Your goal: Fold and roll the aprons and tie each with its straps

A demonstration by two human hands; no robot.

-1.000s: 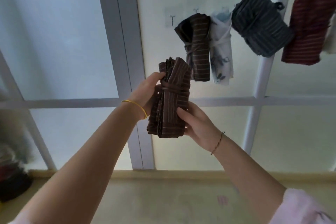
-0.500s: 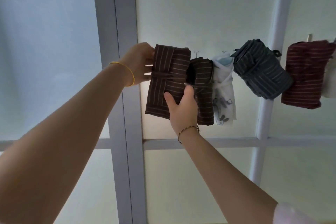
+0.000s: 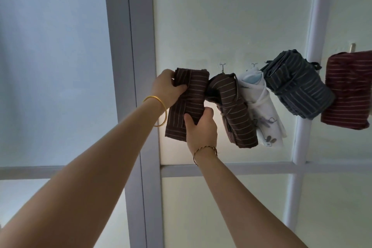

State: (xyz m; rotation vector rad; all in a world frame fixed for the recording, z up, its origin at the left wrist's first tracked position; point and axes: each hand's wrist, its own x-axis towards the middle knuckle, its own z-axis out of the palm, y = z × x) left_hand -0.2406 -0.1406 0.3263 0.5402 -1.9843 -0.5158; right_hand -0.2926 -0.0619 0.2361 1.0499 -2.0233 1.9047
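A rolled brown striped apron (image 3: 187, 104), tied round its middle with its strap, is held up against the wall. My left hand (image 3: 168, 88) grips its upper left edge. My right hand (image 3: 201, 127) holds its lower part from below. Right of it hang several tied bundles from small wall hooks: another brown striped apron (image 3: 233, 110), a white printed apron (image 3: 261, 110), a grey striped apron (image 3: 298, 86) and a dark red striped apron (image 3: 348, 92). The held roll touches the hanging brown one.
A pale wall (image 3: 231, 16) carries small metal hooks (image 3: 222, 65). A wide grey frame post (image 3: 130, 66) stands left of the held roll, with a frosted pane (image 3: 54, 66) beyond. A white pipe (image 3: 311, 26) runs up behind the grey bundle.
Both hands have lifted the brown roll from chest height up to the row of hanging bundles, and it has tilted against the hanging brown one.
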